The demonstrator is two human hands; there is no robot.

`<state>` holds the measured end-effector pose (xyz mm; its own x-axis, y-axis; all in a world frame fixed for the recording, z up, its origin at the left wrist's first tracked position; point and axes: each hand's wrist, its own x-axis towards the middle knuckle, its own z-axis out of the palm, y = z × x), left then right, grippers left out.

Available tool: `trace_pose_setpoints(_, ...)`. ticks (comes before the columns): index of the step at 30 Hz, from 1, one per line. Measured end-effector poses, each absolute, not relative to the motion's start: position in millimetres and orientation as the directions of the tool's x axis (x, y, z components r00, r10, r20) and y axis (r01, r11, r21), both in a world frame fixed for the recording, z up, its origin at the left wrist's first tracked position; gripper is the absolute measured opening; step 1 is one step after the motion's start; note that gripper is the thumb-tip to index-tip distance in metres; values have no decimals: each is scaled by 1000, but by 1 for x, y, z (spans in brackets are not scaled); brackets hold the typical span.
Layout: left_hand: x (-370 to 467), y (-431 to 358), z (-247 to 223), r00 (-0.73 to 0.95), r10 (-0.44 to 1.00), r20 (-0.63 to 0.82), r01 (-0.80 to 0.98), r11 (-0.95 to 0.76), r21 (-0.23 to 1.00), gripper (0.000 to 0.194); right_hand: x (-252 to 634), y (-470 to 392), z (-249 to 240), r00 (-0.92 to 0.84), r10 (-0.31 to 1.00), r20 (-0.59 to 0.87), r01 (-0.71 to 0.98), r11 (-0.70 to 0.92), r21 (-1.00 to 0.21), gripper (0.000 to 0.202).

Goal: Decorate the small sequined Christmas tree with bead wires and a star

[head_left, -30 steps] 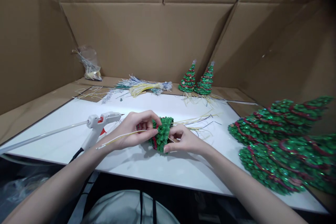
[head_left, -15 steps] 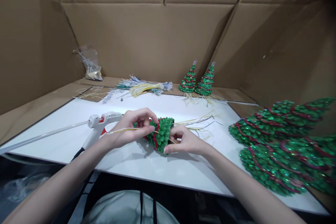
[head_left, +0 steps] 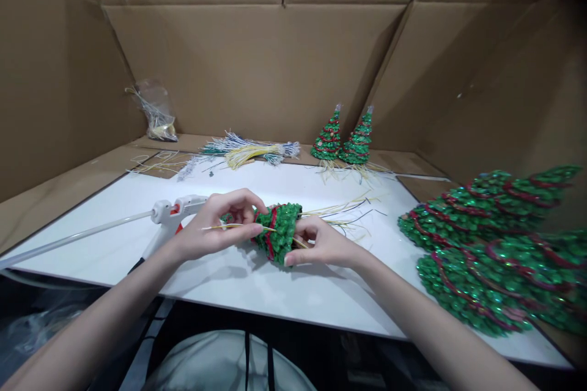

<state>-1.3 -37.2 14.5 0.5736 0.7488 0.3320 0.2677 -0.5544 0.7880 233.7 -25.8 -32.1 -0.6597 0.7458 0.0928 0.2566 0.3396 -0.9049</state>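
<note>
Tree lying crosswise, tapering leftward, left hand pinching it, right hand at rightward base, grip unclear

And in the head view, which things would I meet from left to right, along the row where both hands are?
White glue gun, left hand, small green tree between the hands, right hand, group of trees.

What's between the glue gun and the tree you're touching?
Your left hand, with a thin yellow wire, is between glue gun and tree, in the head view.
</note>
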Motion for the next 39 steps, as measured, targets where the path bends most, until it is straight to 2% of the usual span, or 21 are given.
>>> trace_pose_setpoints(4, -20, -40, 17, 514, 750, 417, 265, -601, 754, 11, 234, -26, -33, -657, 749, 91, 259, 338, -905, 55)
trace_pose_setpoints(9, -25, -41, 21, 480, 750, 455, 322, -633, 704, 6, 235, -25, -35, -656, 752, 71, 274, 325, -905, 56)
trace_pose_setpoints(18, 3, -39, 23, 625, 695, 355, 352, -658, 666, 10, 233, -25, -33, -659, 748, 85, 257, 329, -909, 55)
trace_pose_setpoints(26, 14, -41, 16, 653, 663, 366, 384, -706, 595, 9, 234, -25, -34, -657, 748, 93, 244, 327, -913, 54)
trace_pose_setpoints(30, -1, -44, 18, 640, 644, 420, 414, -749, 518, 14, 234, -25, -34, -657, 749, 86, 241, 317, -917, 54)
trace_pose_setpoints(39, -24, -50, 18, 586, 531, 612, 436, -843, 314, 8, 235, -24, -35, -655, 753, 66, 252, 300, -920, 56)
